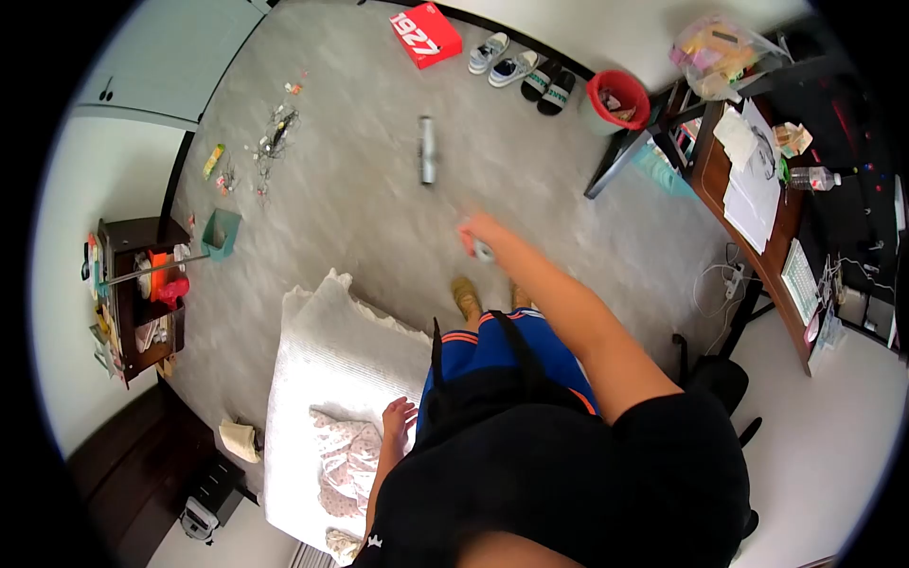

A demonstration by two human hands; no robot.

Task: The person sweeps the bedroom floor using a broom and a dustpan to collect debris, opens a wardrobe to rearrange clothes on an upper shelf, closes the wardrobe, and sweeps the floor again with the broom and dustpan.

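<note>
My right hand [475,230] is stretched out over the floor in front of my feet, smeared by motion. Its fingers are closed around a small grey thing [484,251] whose kind I cannot make out. Farther ahead, a slim silver-grey piece [428,151], blurred too, is over the grey floor; whether it joins what I hold is not clear. My left hand [401,417] hangs beside my shorts, near the bed [312,364], fingers apart and holding nothing.
Scattered litter [275,142] lies at the left, with a green long-handled dustpan [221,235] below it. A red box [426,38], sneakers [502,62], slides [547,87] and a red-rimmed bin [617,100] line the far wall. A desk [791,298] stands right, cables under it.
</note>
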